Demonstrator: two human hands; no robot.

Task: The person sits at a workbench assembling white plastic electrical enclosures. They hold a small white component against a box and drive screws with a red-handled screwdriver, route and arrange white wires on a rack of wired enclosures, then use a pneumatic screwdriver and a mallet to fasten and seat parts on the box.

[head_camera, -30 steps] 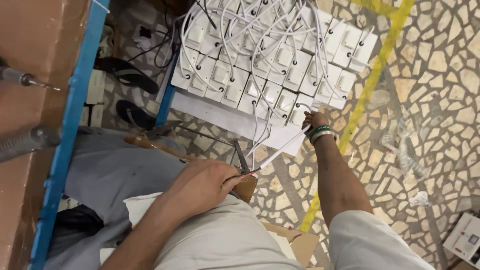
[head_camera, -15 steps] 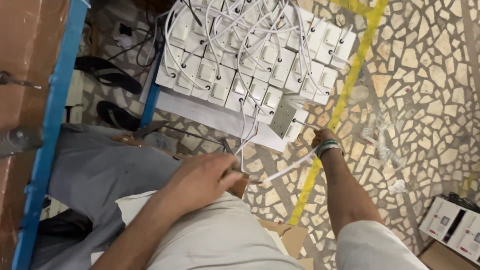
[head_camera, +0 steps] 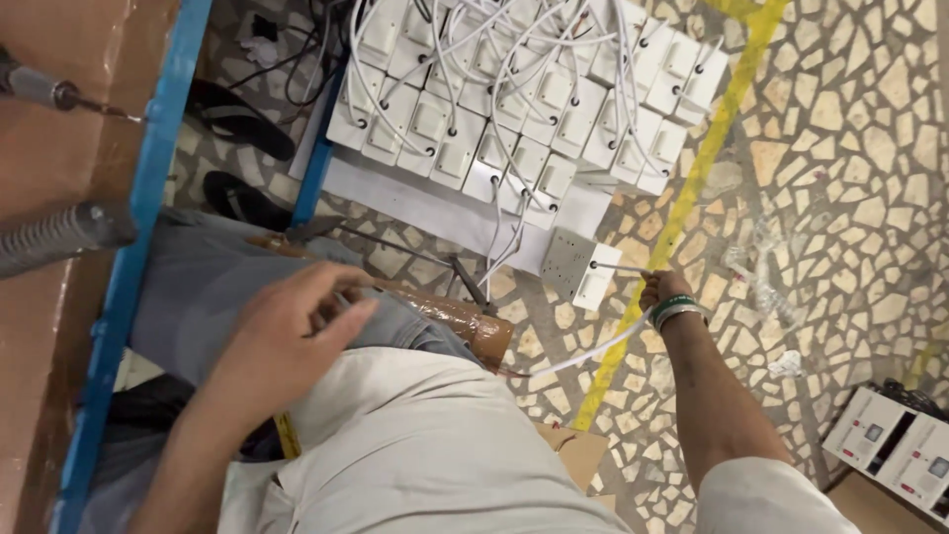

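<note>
The right hand (head_camera: 664,293), right of the middle, reaches straight down to the floor with fingers pinched on a thin white cable (head_camera: 593,351), beside a white box (head_camera: 581,268). The left hand (head_camera: 287,331), lower left, rests loosely open, fingers curled, holding nothing.

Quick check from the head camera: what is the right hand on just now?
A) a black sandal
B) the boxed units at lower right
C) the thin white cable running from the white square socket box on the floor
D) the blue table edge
C: the right hand pinches the thin white cable beside the white square socket box, clear of the other options.
</note>
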